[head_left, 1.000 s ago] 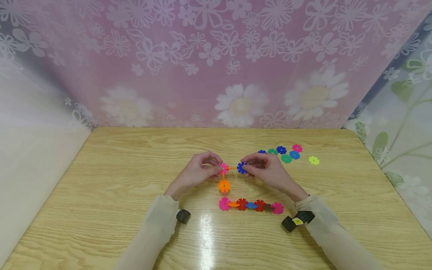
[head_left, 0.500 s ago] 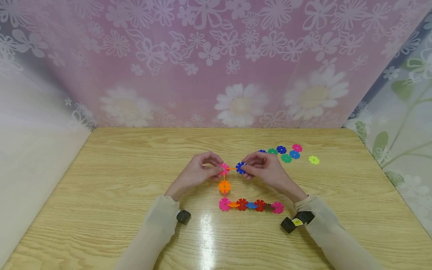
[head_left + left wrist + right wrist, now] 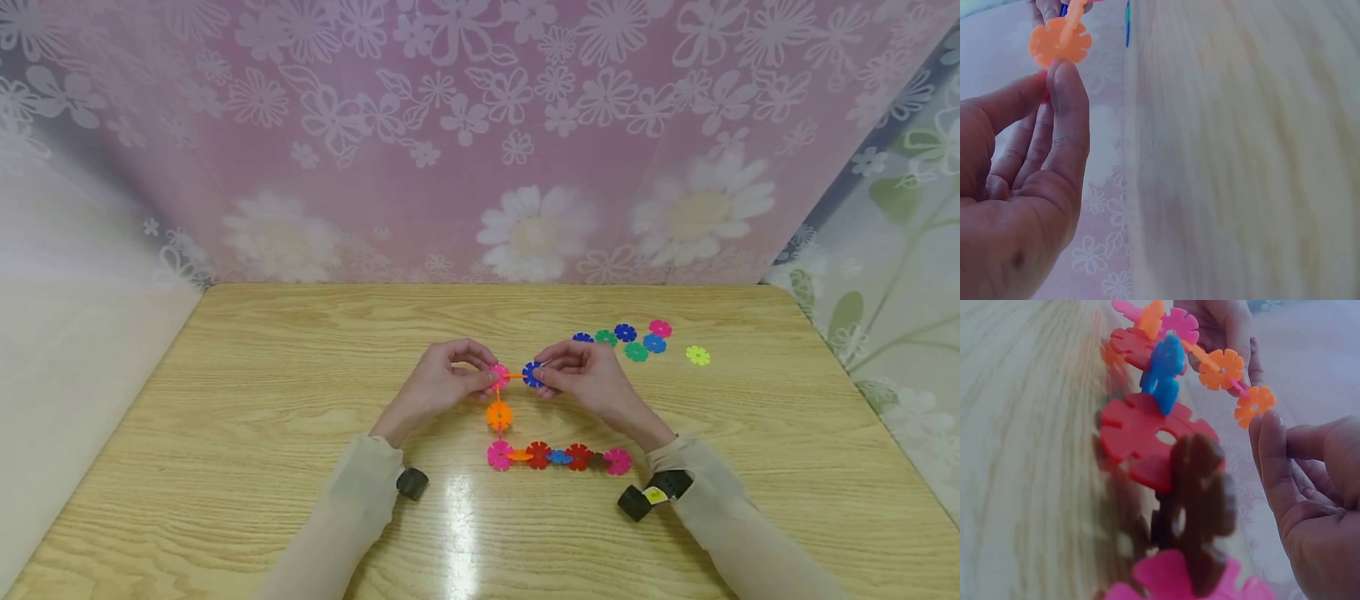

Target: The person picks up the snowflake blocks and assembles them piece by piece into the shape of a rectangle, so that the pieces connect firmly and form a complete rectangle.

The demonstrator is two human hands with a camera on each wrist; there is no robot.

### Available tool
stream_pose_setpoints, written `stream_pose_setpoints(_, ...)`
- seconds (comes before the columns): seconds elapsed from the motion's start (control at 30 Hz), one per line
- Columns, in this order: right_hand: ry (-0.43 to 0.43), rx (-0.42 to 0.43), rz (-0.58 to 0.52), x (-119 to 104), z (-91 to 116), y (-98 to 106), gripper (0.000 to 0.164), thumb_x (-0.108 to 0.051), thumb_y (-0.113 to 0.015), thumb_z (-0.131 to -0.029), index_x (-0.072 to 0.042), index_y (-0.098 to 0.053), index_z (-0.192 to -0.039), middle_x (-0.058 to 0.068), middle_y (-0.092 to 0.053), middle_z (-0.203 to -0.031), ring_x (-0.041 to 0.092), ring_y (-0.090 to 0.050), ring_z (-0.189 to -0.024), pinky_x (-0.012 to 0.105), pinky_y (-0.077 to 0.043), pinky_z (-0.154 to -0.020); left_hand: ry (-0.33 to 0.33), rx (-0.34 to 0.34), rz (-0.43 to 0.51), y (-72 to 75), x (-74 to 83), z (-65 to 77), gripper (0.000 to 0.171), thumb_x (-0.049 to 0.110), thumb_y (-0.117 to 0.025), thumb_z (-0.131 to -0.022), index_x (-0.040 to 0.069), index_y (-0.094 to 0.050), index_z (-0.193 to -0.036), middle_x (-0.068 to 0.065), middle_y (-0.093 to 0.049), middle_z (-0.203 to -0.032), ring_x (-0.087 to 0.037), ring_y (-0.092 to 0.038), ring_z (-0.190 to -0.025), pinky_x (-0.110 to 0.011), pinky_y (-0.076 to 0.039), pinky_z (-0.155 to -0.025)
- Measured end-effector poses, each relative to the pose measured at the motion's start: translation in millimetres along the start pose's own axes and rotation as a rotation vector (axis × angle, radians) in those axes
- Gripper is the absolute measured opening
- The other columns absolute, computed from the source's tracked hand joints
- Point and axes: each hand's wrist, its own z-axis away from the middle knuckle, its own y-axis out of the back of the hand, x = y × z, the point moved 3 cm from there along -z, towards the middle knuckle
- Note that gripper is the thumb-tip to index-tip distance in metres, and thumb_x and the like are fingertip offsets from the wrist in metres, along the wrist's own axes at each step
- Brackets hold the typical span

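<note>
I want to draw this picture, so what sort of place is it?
Probably an indoor play or craft corner: there's a wood-grain table, a pink floral backdrop behind it, a chain of notched plastic discs and some loose discs.

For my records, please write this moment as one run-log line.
left hand: pinches pink disc | right hand: pinches dark blue disc | between them: orange disc, edge-on in head view | loose discs: on table
</note>
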Motion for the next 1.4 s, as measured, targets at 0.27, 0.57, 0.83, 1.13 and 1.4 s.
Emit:
stream_pose_setpoints(0.27,-0.025,0.030,0.006,-1.3,-2.4,-3.9,0.024,-0.003,-0.069,-0.096,0.010,-0.065,-0.116,0.016,-0.077,-0.095,0.020,-0.077,-0.076,0.034,-0.063,-0.074,0.014,0.020,0.008,-1.5,0.3,0.0,0.017,0.003,-0.072,-0.094,0.003,-0.069,-0.110,-0.014,-0.066,-0.107,-0.022,-0.076,-0.080,-0.042,-0.063,-0.080)
stream_pose_setpoints(0.57,-0.043,-0.022,0.020,-1.9,-1.5,-1.1,0.022,-0.007,-0.066,-0.099,0.006,-0.065,-0.117,0.015,-0.077,-0.095,0.024,-0.077,-0.080,0.035,-0.064,-0.074,-0.024,0.032,-0.162,-0.7,3.0,-0.9,0.014,0.016,-0.071,-0.097,0.013,-0.069,-0.111,-0.008,-0.068,-0.110,-0.026,-0.074,-0.089,-0.037,-0.062,-0.077)
stream_pose_setpoints(0.83,-0.048,-0.051,0.000,3.5,-1.0,5.6,0.025,-0.006,-0.065,-0.099,0.008,-0.064,-0.120,0.014,-0.075,-0.098,0.021,-0.076,-0.083,0.032,-0.063,-0.075,-0.104,-0.065,-0.380,-10.4,5.4,-1.5,0.041,0.034,-0.074,-0.095,0.016,-0.062,-0.130,0.002,-0.064,-0.128,-0.018,-0.066,-0.102,-0.036,-0.057,-0.087)
stream_pose_setpoints(1.13,-0.055,-0.063,-0.020,2.0,1.0,5.8,0.026,-0.005,-0.065,-0.099,0.009,-0.063,-0.121,0.010,-0.076,-0.094,0.020,-0.076,-0.084,0.034,-0.064,-0.076,-0.192,-0.060,-0.492,-27.8,9.2,-8.9,0.041,0.026,-0.080,-0.090,0.020,-0.062,-0.126,0.003,-0.068,-0.118,-0.014,-0.062,-0.100,-0.033,-0.052,-0.089)
stream_pose_setpoints(1.4,-0.008,-0.031,0.203,3.4,6.3,30.1,0.030,-0.018,-0.069,-0.099,0.002,-0.066,-0.120,0.020,-0.075,-0.112,0.028,-0.075,-0.098,0.034,-0.063,-0.080,-0.191,-0.024,-0.501,-29.8,8.2,-12.2,0.038,0.020,-0.080,-0.089,0.021,-0.064,-0.124,0.003,-0.067,-0.115,-0.014,-0.061,-0.099,-0.033,-0.051,-0.087)
